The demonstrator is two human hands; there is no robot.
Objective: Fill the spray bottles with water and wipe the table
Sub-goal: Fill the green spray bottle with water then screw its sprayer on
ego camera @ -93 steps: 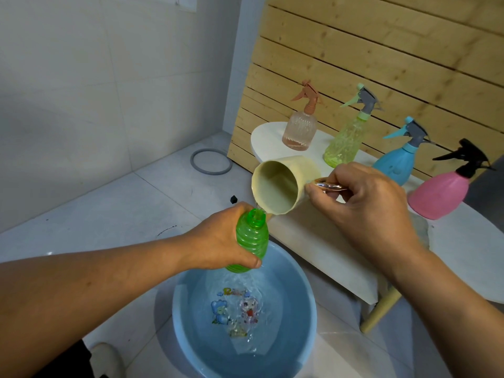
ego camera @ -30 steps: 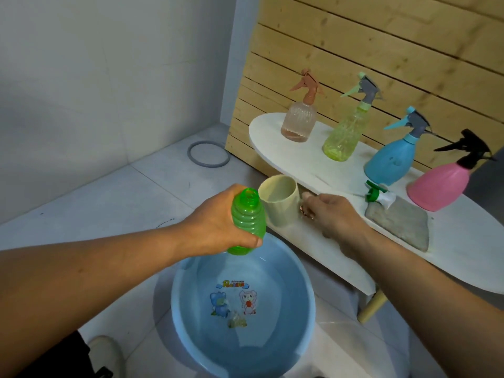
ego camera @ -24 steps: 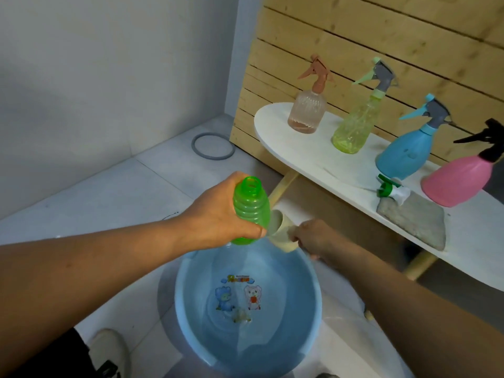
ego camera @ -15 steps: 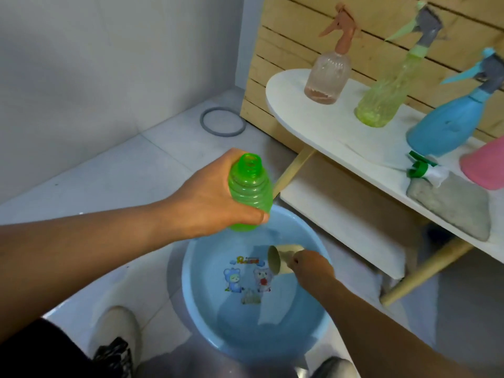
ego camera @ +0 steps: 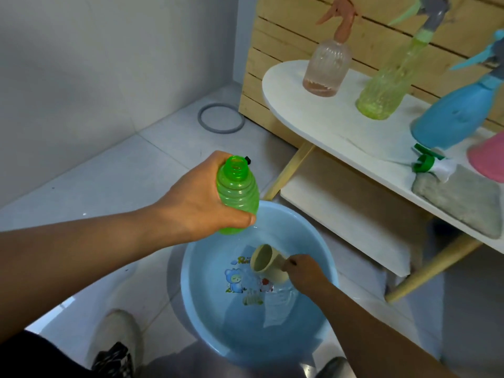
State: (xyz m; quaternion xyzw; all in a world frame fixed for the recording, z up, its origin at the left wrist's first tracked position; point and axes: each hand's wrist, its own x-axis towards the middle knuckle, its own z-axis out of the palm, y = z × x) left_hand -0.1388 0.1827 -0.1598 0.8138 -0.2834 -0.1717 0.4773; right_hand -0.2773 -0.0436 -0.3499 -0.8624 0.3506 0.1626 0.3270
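A person's left hand (ego camera: 203,199) grips a ribbed green bottle (ego camera: 237,192), fingers and thumb wrapped round its body; the bottle is uncapped, mouth up, held above the far rim of a pale blue basin (ego camera: 191,304) that sits on the tiled floor. The right hand (ego camera: 304,271) is down inside the basin, fingers curled round the handle side of a cream plastic cup (ego camera: 268,264) tipped on its side with its mouth at the rippled water. On the basin's bottom are a blue cartoon bear and other cartoon prints under a short yellow word too blurred to read. To the right, a white oval desk (ego camera: 294,105) stands against a wooden slat wall and carries 4 spray bottles: a clear pink one (ego camera: 326,68), a yellow-green one (ego camera: 383,91), a blue one (ego camera: 454,115) and a pink one (ego camera: 488,159) cut off by the frame edge. A loose green and white spray head (ego camera: 429,162) lies on the desk touching a grey cloth (ego camera: 458,200). A grey ring (ego camera: 221,118) lies on the floor near the wall.
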